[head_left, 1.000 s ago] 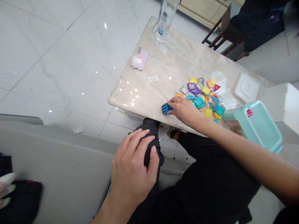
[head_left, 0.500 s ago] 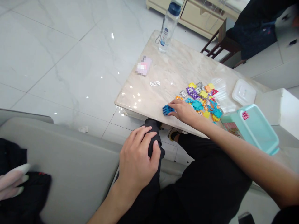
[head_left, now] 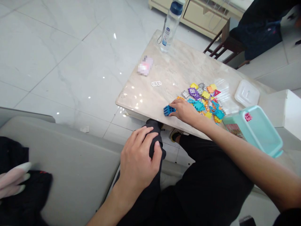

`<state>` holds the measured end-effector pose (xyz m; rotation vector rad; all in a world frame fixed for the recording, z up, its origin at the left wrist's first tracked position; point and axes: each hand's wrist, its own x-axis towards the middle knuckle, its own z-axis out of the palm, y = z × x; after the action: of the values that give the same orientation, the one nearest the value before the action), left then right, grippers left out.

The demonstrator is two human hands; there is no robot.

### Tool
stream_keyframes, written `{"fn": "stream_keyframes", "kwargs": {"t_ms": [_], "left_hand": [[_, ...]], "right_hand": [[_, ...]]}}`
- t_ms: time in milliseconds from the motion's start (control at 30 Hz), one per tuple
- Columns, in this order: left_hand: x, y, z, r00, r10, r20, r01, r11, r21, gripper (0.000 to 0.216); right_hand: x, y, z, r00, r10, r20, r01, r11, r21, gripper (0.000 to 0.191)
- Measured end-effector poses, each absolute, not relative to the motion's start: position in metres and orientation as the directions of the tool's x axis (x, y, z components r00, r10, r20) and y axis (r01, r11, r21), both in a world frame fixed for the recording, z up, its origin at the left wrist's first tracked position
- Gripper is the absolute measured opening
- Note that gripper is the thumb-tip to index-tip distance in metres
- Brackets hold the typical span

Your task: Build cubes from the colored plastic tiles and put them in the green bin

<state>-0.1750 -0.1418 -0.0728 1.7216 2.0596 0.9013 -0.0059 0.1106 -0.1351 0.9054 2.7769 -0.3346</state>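
Note:
My right hand [head_left: 185,110] reaches over the marble table [head_left: 150,94] and its fingers close on a small blue block assembly [head_left: 168,110] near the table's front edge. Just right of that hand lies a heap of coloured plastic building tiles [head_left: 207,100]: yellow, purple, teal, orange and grey. My left hand [head_left: 139,157] rests on my knee, clad in black trousers, its fingers curled over the cloth and holding nothing else.
A teal box [head_left: 265,131] with a pink piece inside stands at the right, a clear lid [head_left: 246,93] behind it. A water bottle [head_left: 170,25] stands at the far edge. A white window-shaped piece [head_left: 156,83] and a blurred pink item [head_left: 144,66] lie left of the heap.
The view has tilted up slightly, bringing more of the bottle into sight. Both hands stay where they were.

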Motion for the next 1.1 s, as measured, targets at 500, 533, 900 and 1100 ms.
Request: {"fn": "stream_keyframes", "kwargs": {"t_ms": [500,533,900,1100], "left_hand": [[-0.178,-0.141,-0.071,-0.229,0.962,0.15,0.76,0.08,0.645,0.025],[-0.178,-0.141,-0.071,-0.231,0.961,0.15,0.76,0.082,0.645,0.025],[-0.178,-0.14,-0.07,-0.228,0.963,0.145,0.762,0.084,0.642,0.024],[-0.177,-0.14,-0.07,-0.231,0.963,0.139,0.763,0.09,0.641,0.024]], "right_hand": [[0.005,0.121,-0.144,-0.778,0.572,-0.26,0.627,0.729,-0.275,0.043],[0.006,0.121,-0.145,-0.774,0.577,-0.261,0.632,0.724,-0.277,0.044],[-0.01,0.115,-0.133,-0.748,0.583,-0.317,0.643,0.755,-0.127,0.034],[-0.017,0.113,-0.132,-0.72,0.61,-0.332,0.662,0.747,-0.063,0.034]]}}
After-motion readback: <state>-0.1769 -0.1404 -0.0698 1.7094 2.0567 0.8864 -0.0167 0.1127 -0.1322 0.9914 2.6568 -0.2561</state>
